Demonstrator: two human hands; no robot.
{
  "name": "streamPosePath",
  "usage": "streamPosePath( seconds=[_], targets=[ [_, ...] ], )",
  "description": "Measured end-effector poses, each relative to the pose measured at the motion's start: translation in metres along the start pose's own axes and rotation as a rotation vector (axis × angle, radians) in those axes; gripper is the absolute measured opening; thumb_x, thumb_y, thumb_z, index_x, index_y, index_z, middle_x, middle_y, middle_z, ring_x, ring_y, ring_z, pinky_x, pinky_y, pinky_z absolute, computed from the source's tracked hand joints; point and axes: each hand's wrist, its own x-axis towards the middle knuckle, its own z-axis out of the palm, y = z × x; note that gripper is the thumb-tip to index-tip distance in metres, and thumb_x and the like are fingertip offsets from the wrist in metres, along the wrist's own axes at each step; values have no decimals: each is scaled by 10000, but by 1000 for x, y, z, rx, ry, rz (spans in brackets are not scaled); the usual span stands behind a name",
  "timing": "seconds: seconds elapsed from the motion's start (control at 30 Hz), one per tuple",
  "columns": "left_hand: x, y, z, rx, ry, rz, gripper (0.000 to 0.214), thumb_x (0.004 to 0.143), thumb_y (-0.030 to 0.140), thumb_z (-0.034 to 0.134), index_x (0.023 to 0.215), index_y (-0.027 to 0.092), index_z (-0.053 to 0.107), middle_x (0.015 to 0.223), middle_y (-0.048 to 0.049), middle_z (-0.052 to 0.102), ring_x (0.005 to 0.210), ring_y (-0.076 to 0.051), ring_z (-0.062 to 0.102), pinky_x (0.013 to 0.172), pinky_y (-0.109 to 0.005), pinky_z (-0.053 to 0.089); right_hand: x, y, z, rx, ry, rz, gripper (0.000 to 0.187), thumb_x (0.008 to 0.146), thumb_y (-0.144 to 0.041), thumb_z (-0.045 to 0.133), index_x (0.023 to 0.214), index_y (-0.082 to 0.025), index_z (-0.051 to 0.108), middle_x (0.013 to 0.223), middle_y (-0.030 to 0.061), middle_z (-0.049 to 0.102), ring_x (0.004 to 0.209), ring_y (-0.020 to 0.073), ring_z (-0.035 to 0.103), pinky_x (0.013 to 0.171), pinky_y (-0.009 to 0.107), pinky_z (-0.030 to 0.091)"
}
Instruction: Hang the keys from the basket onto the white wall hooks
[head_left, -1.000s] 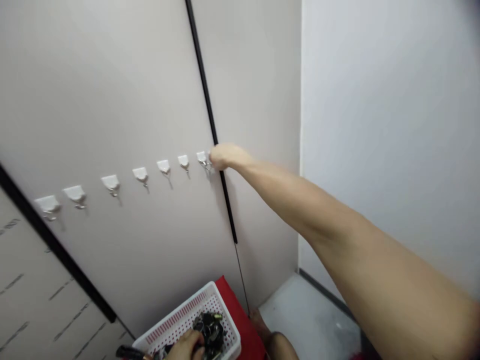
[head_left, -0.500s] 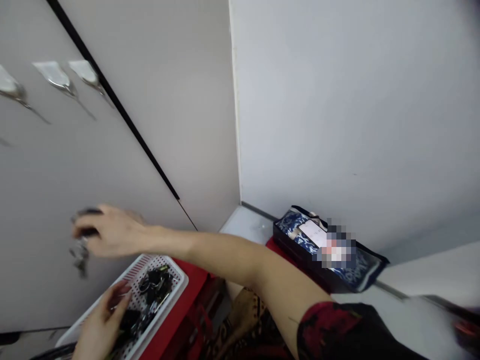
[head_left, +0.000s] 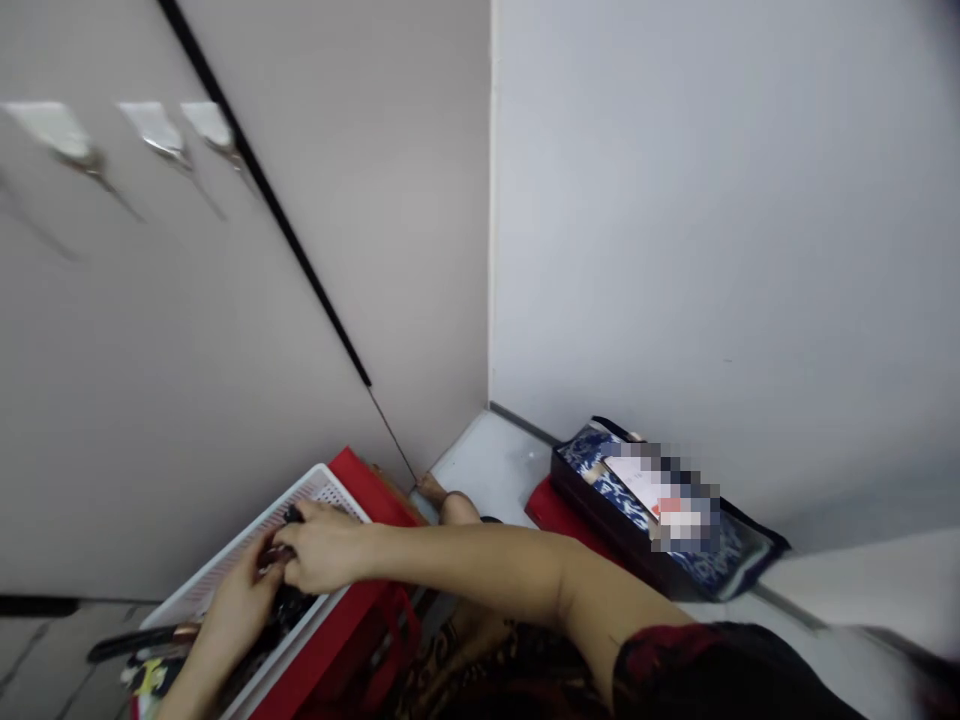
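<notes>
Both hands are together over a white perforated plastic basket (head_left: 225,568) at lower left. My left hand (head_left: 238,598) has its fingers bent inward and close against the right fingers. My right hand (head_left: 324,548) reaches in from the right, its fingers curled down, with a small dark thing showing at its upper edge. What the fingertips hold is hidden and too small to make out. Beneath the hands lies a jumble of small black and shiny things (head_left: 291,606), mostly covered by the hands.
The basket rests on a red box or bag (head_left: 319,645). White hooks (head_left: 161,138) stick out from the grey panel. A dark patterned bag (head_left: 611,520) with a phone (head_left: 634,484) on it lies by the wall. A black handle-like thing (head_left: 124,643) lies left of the basket.
My right hand has come down from beside the grey panel, where it held blurred dark and silvery things, to meet my left hand over the basket. The view has shifted slightly.
</notes>
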Motion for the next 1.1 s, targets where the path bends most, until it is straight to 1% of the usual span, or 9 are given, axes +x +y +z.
streamPosePath(
  seconds=[0.13,0.2,0.27,0.37,0.5,0.63,0.87,1.0,1.1],
  targets=[
    [-2,13,-35,-448,105,-180,332,485,351,531,745,150,483,727,-22,572,682,-122,530,617,-222,414,20,-2,-23,269,108,-3,285,694,-308,322,648,-125,536,683,82,547,703,167,502,608,277,380],
    [0,24,-61,-705,178,-240,314,501,382,535,695,143,470,618,5,550,557,-76,512,511,-177,395,38,-7,-42,624,108,82,452,747,-376,170,502,-134,463,490,30,489,495,105,484,485,227,369],
    [4,38,-88,-913,207,-215,313,523,435,512,568,139,419,464,40,477,395,-34,431,383,-140,313,58,-20,-64,950,105,143,524,734,-467,69,415,-154,343,364,-26,364,326,58,367,367,186,300],
    [10,62,-122,-1050,81,-88,466,606,586,278,432,154,288,312,66,298,257,-14,249,301,-143,158,80,-47,-96,1263,8,-1,533,672,-574,32,386,-163,215,312,-70,227,253,27,186,304,163,184],
    [15,90,-143,-1023,-50,37,543,604,638,101,401,159,257,284,56,258,237,-14,188,308,-155,97,90,-77,-116,1360,-207,-173,556,625,-628,35,377,-159,203,304,-69,219,259,23,154,305,161,139],
    [13,93,-144,-992,-63,50,549,602,641,84,401,159,255,283,54,259,241,-10,178,323,-158,82,90,-86,-111,1340,-240,-142,560,620,-633,35,371,-159,198,292,-67,208,260,22,141,307,163,120],
    [4,65,-137,-962,-37,8,554,588,651,114,407,155,282,289,52,272,254,-12,200,331,-160,91,92,-91,-86,1285,-268,-70,540,621,-636,69,382,-168,194,291,-69,210,261,23,147,298,169,117],
    [-8,38,-132,-894,11,-82,536,589,636,177,422,149,324,301,51,311,260,-20,245,327,-156,125,93,-95,-54,1189,-235,-27,530,633,-622,110,381,-170,224,291,-72,221,251,23,171,295,169,138],
    [-24,-2,-123,-741,133,-202,422,583,546,362,483,137,392,364,44,395,301,-27,317,343,-155,190,90,-93,-16,956,-159,24,462,638,-559,273,402,-164,312,311,-64,291,269,35,261,309,171,191]
  ],
)
